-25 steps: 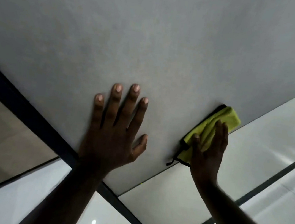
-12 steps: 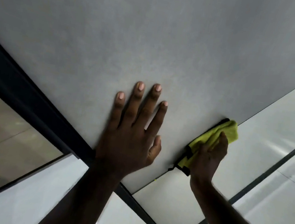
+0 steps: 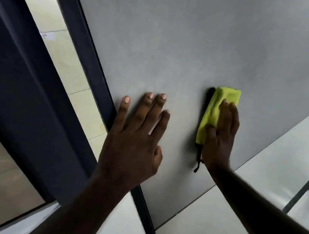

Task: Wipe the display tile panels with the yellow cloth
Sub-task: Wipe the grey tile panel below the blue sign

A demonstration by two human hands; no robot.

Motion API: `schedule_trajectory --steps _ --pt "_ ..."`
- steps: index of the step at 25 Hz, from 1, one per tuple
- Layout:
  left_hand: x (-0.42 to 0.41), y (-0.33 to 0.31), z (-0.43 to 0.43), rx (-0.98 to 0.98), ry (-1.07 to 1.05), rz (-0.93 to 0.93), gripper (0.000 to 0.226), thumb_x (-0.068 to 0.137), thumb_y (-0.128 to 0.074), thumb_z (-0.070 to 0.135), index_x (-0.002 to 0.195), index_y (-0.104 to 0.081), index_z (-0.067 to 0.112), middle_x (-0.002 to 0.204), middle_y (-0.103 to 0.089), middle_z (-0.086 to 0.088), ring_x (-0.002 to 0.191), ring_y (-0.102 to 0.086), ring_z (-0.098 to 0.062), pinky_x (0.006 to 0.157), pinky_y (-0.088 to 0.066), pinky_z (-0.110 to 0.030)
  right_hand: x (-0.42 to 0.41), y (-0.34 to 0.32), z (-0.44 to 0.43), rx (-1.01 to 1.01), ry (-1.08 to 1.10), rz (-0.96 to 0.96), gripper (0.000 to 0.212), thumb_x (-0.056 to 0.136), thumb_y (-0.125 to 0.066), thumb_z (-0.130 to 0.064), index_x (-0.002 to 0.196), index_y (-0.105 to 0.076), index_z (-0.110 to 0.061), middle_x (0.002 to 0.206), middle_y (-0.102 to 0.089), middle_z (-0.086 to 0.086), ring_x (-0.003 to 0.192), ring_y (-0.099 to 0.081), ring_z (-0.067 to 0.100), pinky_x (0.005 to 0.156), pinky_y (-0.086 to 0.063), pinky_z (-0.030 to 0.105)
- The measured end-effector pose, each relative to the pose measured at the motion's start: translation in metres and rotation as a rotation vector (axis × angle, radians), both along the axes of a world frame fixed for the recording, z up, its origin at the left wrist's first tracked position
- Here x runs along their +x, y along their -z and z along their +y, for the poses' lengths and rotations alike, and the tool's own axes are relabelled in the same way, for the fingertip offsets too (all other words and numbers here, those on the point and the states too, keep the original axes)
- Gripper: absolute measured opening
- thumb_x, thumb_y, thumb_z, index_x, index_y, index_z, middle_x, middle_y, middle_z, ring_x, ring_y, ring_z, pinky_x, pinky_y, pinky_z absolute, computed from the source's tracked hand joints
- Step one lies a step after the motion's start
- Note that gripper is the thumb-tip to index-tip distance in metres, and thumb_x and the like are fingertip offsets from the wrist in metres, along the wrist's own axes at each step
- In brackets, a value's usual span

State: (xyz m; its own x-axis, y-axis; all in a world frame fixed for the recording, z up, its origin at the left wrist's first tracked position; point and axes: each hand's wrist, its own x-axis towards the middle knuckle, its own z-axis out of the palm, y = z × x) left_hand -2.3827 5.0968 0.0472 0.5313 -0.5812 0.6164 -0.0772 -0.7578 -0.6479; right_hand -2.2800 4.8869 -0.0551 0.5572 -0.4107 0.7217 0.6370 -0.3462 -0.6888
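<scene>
**Tech:** State the location of the yellow cloth (image 3: 219,107).

**Lead:** It lies folded against the grey tile panel (image 3: 197,44), right of centre, trapped between the panel face and the right grip (image 3: 221,138). Its upper end and left edge show beyond the fingers. A black trim cord (image 3: 198,161) hangs below the heel of the hand.

**Tech:** State of that grip?

**Lead:** The fingers are extended and laid flat over the cloth, with the thumb resting on its lower part. The hand is pressing the cloth, not clenched round it. The left grip (image 3: 135,139) is released: palm and straight fingers bear on the bare panel, just beside the dark frame (image 3: 89,66) and apart from the cloth.

**Tech:** Handling properties?

**Lead:** Judged from appearance, the cloth is light, soft and limp. It probably bunches or slips from under the palm if pressure is uneven. The panel looks rigid, matt and smooth. As tile it may be brittle at the edges, so load it with the flat hand.

**Tech:** Where to take hold?

**Lead:** Over the middle of the fold, palm spread, thumb pinning the near edge — this drives the pad as one piece. Hold the loose cord clear of the panel's lower edge, where the paler glossy panels (image 3: 213,231) begin.
</scene>
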Motion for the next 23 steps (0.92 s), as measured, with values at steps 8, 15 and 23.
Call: schedule_trajectory --steps 8,15,23 --pt "0.003 -0.093 0.033 0.071 -0.001 -0.156 0.081 0.1 -0.052 0.058 0.169 -0.038 0.018 0.182 -0.011 -0.016 0.169 -0.013 -0.035 0.134 0.001 -0.063 0.019 -0.127 -0.02 -0.037 0.087 -0.022 0.076 0.093 -0.041 -0.035 0.168 -0.03 -0.029 0.178 -0.015 -0.003 0.162 -0.021 0.02 0.127 -0.03 0.053" --pt "0.004 -0.147 0.05 0.111 0.006 -0.263 0.078 0.104 -0.042 0.061 0.168 -0.041 0.016 0.18 -0.022 -0.017 0.166 -0.022 -0.037 0.134 -0.009 -0.064 0.027 -0.217 -0.033 -0.146 0.151 -0.148 0.076 0.092 -0.037 -0.041 0.166 -0.036 -0.025 0.177 -0.021 0.002 0.16 -0.028 0.026 0.128 -0.031 0.049" --pt "0.011 -0.164 0.059 0.102 0.034 -0.282 0.078 0.106 -0.041 0.063 0.17 -0.038 0.018 0.182 -0.016 -0.014 0.168 -0.019 -0.033 0.134 -0.012 -0.064 0.032 -0.297 -0.033 -0.192 0.205 -0.194 0.076 0.095 -0.031 -0.045 0.168 -0.029 -0.025 0.178 -0.017 0.004 0.162 -0.022 0.026 0.13 -0.025 0.048"
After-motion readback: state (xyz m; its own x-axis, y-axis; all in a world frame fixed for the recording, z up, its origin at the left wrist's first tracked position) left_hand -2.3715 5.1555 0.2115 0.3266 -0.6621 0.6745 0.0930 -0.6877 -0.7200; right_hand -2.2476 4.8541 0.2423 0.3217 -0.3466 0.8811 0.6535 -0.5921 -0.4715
